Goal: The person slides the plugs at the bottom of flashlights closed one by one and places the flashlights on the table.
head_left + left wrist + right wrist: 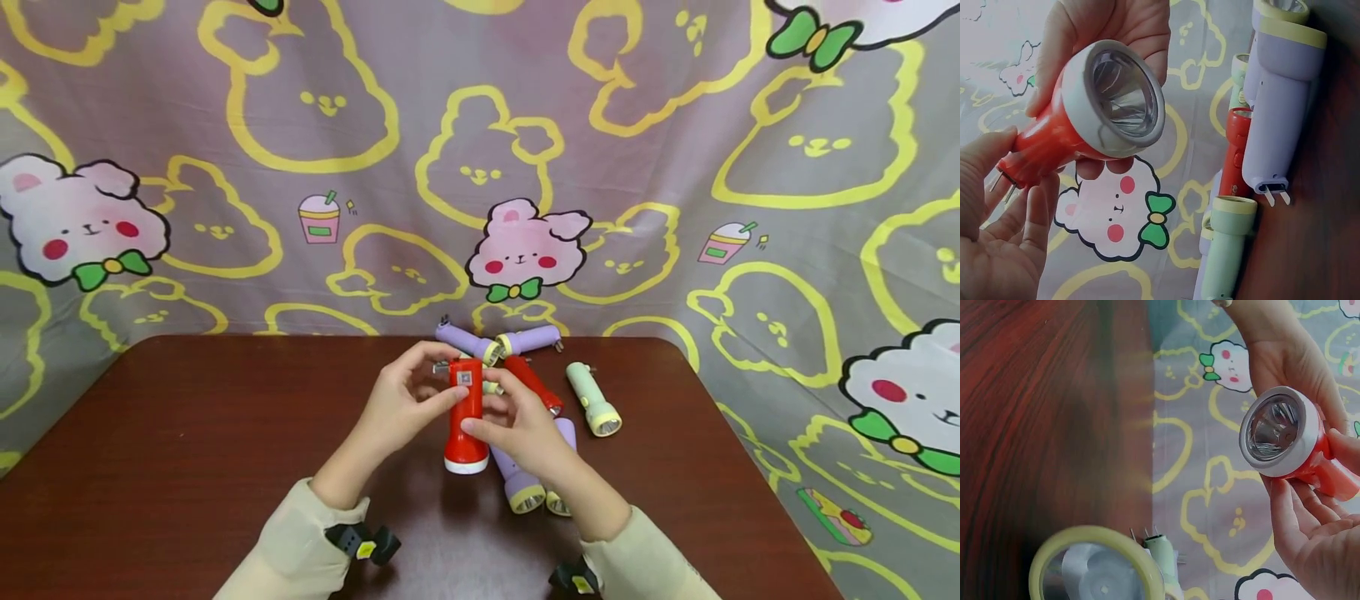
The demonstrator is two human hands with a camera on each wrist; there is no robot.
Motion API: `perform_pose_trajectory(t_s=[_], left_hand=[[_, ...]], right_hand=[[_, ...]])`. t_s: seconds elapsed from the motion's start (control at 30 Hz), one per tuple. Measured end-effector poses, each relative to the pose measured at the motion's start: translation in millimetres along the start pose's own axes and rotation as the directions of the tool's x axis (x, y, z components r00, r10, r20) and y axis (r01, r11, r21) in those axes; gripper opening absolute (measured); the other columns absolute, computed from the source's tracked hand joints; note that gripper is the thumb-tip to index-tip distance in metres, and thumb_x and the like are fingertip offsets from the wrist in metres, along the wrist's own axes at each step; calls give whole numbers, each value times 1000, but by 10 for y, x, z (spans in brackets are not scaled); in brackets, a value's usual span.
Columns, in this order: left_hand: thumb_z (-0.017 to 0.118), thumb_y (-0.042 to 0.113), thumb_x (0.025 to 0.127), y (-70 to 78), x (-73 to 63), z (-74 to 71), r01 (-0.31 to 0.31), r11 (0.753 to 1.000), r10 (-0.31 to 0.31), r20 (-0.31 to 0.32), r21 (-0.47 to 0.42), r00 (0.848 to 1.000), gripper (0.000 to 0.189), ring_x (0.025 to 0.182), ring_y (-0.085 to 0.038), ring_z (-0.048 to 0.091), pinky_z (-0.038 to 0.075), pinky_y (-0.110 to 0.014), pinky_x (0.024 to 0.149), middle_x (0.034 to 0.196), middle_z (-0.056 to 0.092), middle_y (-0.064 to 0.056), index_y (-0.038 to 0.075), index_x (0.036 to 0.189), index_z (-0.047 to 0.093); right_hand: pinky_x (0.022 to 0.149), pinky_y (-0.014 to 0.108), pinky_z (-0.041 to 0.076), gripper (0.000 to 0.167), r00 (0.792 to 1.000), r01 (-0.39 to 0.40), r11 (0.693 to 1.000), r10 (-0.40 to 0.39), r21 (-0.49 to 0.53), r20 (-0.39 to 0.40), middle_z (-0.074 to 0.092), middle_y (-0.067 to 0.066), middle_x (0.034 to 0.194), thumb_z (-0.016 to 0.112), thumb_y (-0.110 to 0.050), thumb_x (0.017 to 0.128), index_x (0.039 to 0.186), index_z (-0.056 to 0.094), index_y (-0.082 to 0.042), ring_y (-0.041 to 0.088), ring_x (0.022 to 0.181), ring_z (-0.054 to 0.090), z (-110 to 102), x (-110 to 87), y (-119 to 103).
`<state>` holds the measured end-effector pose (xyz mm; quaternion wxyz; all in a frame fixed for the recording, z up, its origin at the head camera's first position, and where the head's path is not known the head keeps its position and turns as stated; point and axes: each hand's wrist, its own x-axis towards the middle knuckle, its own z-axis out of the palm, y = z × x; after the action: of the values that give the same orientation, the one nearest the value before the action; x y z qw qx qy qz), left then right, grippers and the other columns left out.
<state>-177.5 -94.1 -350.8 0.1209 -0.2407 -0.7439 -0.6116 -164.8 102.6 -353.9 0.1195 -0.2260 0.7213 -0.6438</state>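
A red flashlight [467, 417] with a white rim is held up above the table, lens end down. Two metal prongs stick out near its top, and a small label is on its body. My left hand [397, 404] pinches it by the prong end, as the left wrist view also shows. My right hand [528, 429] grips the body from the other side, thumb in front and fingers behind. In the right wrist view the clear lens [1274, 430] faces the camera. Close behind the hands lies another red flashlight [534, 385], partly hidden.
Purple flashlights [525, 492] with yellow rims lie beside and below my right hand. More purple ones [532, 340] lie at the table's back edge. A pale green flashlight [592, 400] lies to the right. A patterned cloth [637, 167] hangs behind the brown table [187, 467].
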Motion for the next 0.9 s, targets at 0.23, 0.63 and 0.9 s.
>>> perform_pose_trajectory(t_s=[0.23, 0.63, 0.9], left_hand=[[79, 2, 81, -30, -42, 20, -34, 998, 34, 0, 45, 999, 48, 88, -25, 71, 60, -29, 73, 119, 65, -15, 7, 124, 58], [78, 3, 82, -20, -68, 75, -1, 1000, 2, -35, 23, 999, 48, 89, -23, 70, 60, -29, 75, 116, 66, -14, 7, 126, 58], [77, 3, 83, -26, -112, 101, 13, 1000, -12, -59, 6, 998, 50, 91, -25, 70, 60, -31, 77, 115, 68, -16, 5, 129, 57]], right_hand=[[88, 33, 58, 55, 1000, 6, 1000, -6, 6, -22, 67, 28, 119, 69, -7, 92, 140, 43, -3, 23, 96, 70, 12, 1, 2], [86, 27, 56, 57, 999, -7, 1000, 8, 30, -40, 66, 27, 122, 68, -7, 92, 142, 41, -2, 19, 94, 65, 0, 22, 32], [86, 26, 56, 59, 999, -14, 998, 17, 63, -37, 65, 28, 123, 68, -6, 92, 144, 40, 0, 18, 94, 65, 2, 17, 39]])
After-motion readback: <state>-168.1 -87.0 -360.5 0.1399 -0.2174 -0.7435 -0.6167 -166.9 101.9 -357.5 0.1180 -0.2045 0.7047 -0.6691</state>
